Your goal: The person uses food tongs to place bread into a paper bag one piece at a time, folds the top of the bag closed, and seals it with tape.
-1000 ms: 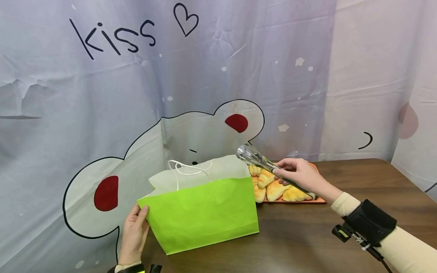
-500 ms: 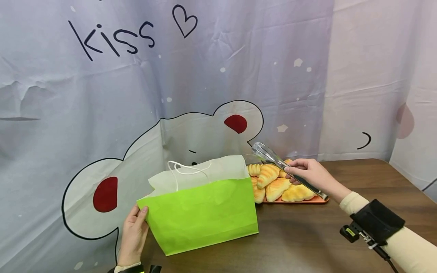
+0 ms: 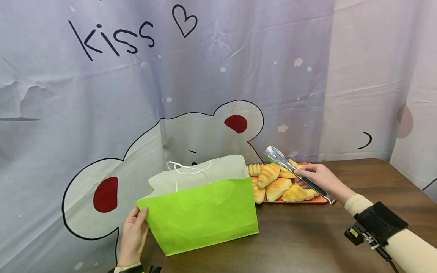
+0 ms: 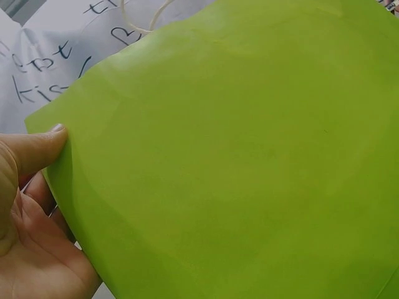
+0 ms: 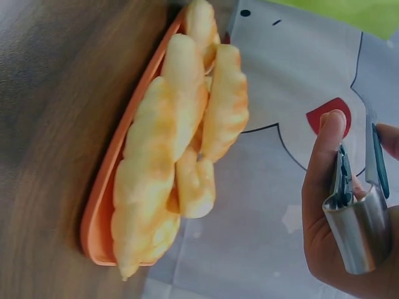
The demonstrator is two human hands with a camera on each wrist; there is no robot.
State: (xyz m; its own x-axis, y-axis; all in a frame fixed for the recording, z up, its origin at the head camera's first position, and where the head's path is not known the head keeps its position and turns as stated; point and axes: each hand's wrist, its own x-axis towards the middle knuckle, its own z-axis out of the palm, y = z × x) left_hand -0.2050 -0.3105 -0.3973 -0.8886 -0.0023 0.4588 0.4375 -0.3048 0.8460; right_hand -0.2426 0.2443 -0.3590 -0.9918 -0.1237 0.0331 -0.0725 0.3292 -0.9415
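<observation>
Right hand (image 3: 315, 176), fingers pinching metal tongs (image 3: 286, 163), shifted rightward, away from green paper bag (image 3: 201, 216). Tongs, unloaded, likely better placed for breads (image 3: 278, 189) on orange tray (image 3: 318, 199). Left hand (image 3: 133, 239) pinches bag's edge.

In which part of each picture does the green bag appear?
Head: green bag below centre, slightly left.
Left wrist: green bag fills most of the picture.
Right wrist: green bag partly visible at top right.
Shared landmark: printed backdrop, in all three views.
</observation>
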